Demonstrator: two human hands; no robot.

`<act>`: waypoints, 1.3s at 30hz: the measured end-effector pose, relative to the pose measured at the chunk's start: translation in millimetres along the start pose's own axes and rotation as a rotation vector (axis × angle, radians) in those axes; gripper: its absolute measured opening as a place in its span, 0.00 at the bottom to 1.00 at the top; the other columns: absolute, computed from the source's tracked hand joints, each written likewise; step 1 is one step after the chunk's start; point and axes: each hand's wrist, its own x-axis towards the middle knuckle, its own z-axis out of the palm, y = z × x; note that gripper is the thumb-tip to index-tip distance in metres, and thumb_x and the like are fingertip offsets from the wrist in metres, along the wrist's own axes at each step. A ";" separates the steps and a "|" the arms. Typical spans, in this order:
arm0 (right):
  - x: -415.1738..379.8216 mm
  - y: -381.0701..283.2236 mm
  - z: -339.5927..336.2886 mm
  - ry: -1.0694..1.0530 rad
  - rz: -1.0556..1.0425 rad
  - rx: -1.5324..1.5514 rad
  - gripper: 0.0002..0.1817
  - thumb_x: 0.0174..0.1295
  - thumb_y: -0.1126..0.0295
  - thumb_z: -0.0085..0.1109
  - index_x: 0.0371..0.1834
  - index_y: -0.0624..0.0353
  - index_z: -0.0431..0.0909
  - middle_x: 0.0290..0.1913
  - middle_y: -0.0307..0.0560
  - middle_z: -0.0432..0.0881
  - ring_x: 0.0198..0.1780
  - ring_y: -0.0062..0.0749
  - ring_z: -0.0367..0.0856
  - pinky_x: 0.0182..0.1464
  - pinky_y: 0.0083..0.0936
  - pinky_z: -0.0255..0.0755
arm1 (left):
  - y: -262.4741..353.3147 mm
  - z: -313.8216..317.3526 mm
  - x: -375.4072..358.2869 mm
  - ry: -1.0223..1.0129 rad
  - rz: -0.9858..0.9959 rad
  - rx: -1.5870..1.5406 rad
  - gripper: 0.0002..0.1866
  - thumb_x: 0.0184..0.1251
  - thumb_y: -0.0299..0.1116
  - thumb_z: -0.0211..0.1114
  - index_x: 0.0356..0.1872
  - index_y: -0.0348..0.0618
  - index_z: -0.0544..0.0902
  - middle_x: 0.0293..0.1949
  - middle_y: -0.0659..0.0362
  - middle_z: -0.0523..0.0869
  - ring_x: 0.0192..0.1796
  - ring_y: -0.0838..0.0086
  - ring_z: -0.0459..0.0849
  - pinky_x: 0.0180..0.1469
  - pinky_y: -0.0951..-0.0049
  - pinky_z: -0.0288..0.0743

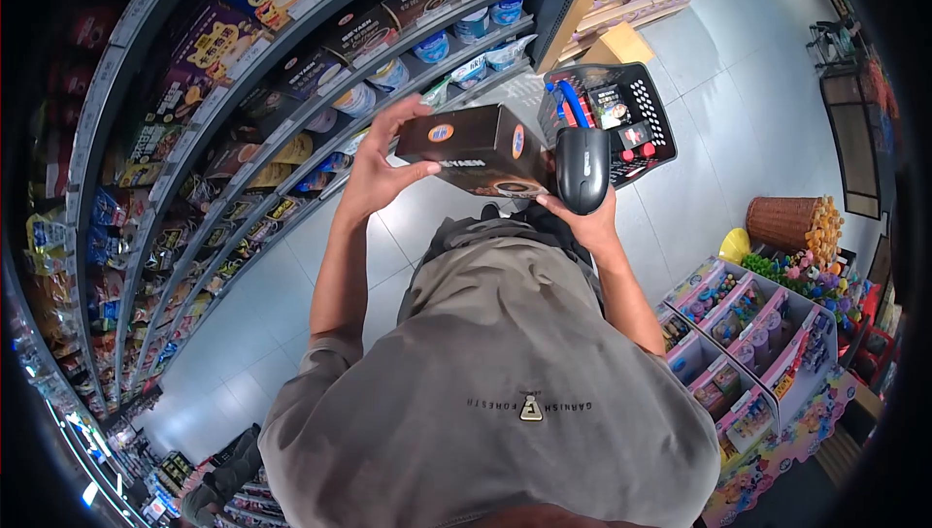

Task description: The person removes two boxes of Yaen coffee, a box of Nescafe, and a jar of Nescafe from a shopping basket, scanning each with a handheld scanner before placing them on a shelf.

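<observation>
My left hand [379, 164] grips one end of a dark brown box [471, 145], with the thumb across its front and the fingers at its far edge. The box is tilted, with orange-and-blue round logos, the letters "YAEN" and a coffee cup picture on it. My right hand [590, 225] is closed around a black handheld barcode scanner [583, 167], whose rounded head faces up. One finger of that hand touches the lower right corner of the box. Past the scanner stands a black shopping basket [652, 118] holding packages and red-capped items, with a blue handle [573, 101].
Curved-looking shelves [335, 83] of boxes, cups and bags run along the left. At the right stand a toy display [728, 334] and a wicker basket [782, 224]. A cardboard box [619, 46] sits beyond the shopping basket. Another person [221, 484] appears at lower left.
</observation>
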 end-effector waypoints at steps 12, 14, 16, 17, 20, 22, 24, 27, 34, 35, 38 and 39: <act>48.0 42.9 -12.6 -0.049 -0.091 -0.175 0.24 0.49 0.77 0.73 0.51 0.65 0.78 0.50 0.47 0.85 0.48 0.27 0.82 0.53 0.25 0.74 | 1.2 25.1 66.5 -0.397 -0.019 0.755 0.32 0.48 0.31 0.76 0.56 0.41 0.73 0.52 0.52 0.79 0.53 0.59 0.78 0.50 0.66 0.76; 60.1 51.6 -16.4 0.004 -0.080 -0.186 0.24 0.49 0.77 0.73 0.51 0.64 0.78 0.49 0.46 0.85 0.47 0.26 0.82 0.52 0.25 0.74 | -5.8 29.5 81.3 -0.431 -0.172 0.594 0.33 0.47 0.29 0.77 0.57 0.46 0.73 0.57 0.54 0.78 0.62 0.55 0.73 0.63 0.63 0.68; 71.1 65.3 -18.7 0.057 -0.058 -0.201 0.24 0.49 0.77 0.73 0.51 0.64 0.78 0.47 0.45 0.85 0.46 0.26 0.82 0.51 0.25 0.75 | -12.7 37.1 93.4 -0.417 -0.147 0.615 0.32 0.47 0.25 0.75 0.56 0.46 0.73 0.56 0.57 0.79 0.59 0.57 0.75 0.58 0.65 0.71; 77.0 75.4 -18.7 0.122 -0.024 -0.163 0.23 0.49 0.77 0.73 0.50 0.64 0.78 0.45 0.43 0.85 0.44 0.25 0.82 0.49 0.25 0.75 | -16.1 41.2 99.2 -0.391 -0.079 0.647 0.33 0.45 0.24 0.75 0.56 0.46 0.73 0.56 0.56 0.79 0.59 0.58 0.75 0.57 0.65 0.70; 93.6 83.9 -18.5 0.330 0.189 0.097 0.17 0.49 0.77 0.72 0.42 0.63 0.78 0.36 0.41 0.83 0.37 0.23 0.78 0.44 0.23 0.73 | -23.2 54.6 120.2 -0.354 0.114 0.768 0.34 0.41 0.21 0.74 0.56 0.45 0.72 0.56 0.55 0.78 0.58 0.59 0.76 0.57 0.64 0.69; 107.8 80.3 -26.4 0.370 0.201 0.019 0.16 0.50 0.75 0.74 0.39 0.65 0.78 0.30 0.40 0.84 0.31 0.22 0.79 0.39 0.22 0.74 | -27.6 63.7 134.5 -0.341 0.237 0.861 0.35 0.40 0.20 0.74 0.55 0.44 0.72 0.56 0.55 0.78 0.57 0.59 0.76 0.58 0.62 0.67; 117.7 80.8 -31.8 0.382 0.226 0.037 0.16 0.51 0.75 0.74 0.40 0.65 0.78 0.32 0.40 0.83 0.32 0.22 0.79 0.40 0.22 0.74 | -34.5 75.3 148.4 -0.212 0.366 0.934 0.33 0.35 0.17 0.67 0.52 0.37 0.72 0.54 0.50 0.78 0.56 0.54 0.75 0.60 0.55 0.62; 128.4 87.9 -41.8 0.346 0.260 0.065 0.19 0.52 0.77 0.72 0.47 0.67 0.78 0.42 0.43 0.84 0.42 0.23 0.80 0.47 0.22 0.73 | -52.2 83.5 170.3 -0.123 0.399 1.007 0.34 0.34 0.16 0.69 0.51 0.37 0.70 0.55 0.51 0.77 0.58 0.55 0.75 0.61 0.55 0.61; 145.7 81.0 -36.0 0.425 0.233 0.230 0.19 0.51 0.81 0.69 0.49 0.66 0.80 0.47 0.44 0.85 0.47 0.22 0.81 0.51 0.21 0.72 | -101.3 84.9 233.9 -0.060 0.423 1.076 0.34 0.34 0.18 0.71 0.50 0.37 0.70 0.55 0.50 0.76 0.59 0.54 0.72 0.62 0.51 0.57; 148.9 78.8 -33.9 0.439 0.244 0.242 0.18 0.52 0.80 0.68 0.48 0.65 0.80 0.46 0.43 0.85 0.46 0.22 0.80 0.51 0.21 0.72 | -111.8 83.4 242.9 -0.069 0.448 1.069 0.33 0.34 0.18 0.71 0.49 0.37 0.70 0.55 0.50 0.75 0.59 0.55 0.72 0.63 0.51 0.57; 157.6 71.7 -31.3 0.443 0.302 0.104 0.18 0.53 0.79 0.68 0.49 0.64 0.81 0.46 0.43 0.85 0.45 0.22 0.81 0.50 0.21 0.72 | -129.9 77.5 269.6 -0.089 0.470 1.034 0.31 0.34 0.19 0.71 0.47 0.37 0.71 0.56 0.51 0.75 0.59 0.56 0.72 0.63 0.51 0.56; 160.7 76.9 -27.3 0.466 0.367 0.111 0.17 0.53 0.78 0.68 0.48 0.64 0.81 0.45 0.43 0.85 0.44 0.22 0.80 0.49 0.21 0.72 | -133.3 76.0 277.4 -0.098 0.478 1.043 0.31 0.35 0.19 0.72 0.47 0.37 0.72 0.56 0.52 0.74 0.60 0.56 0.71 0.63 0.50 0.56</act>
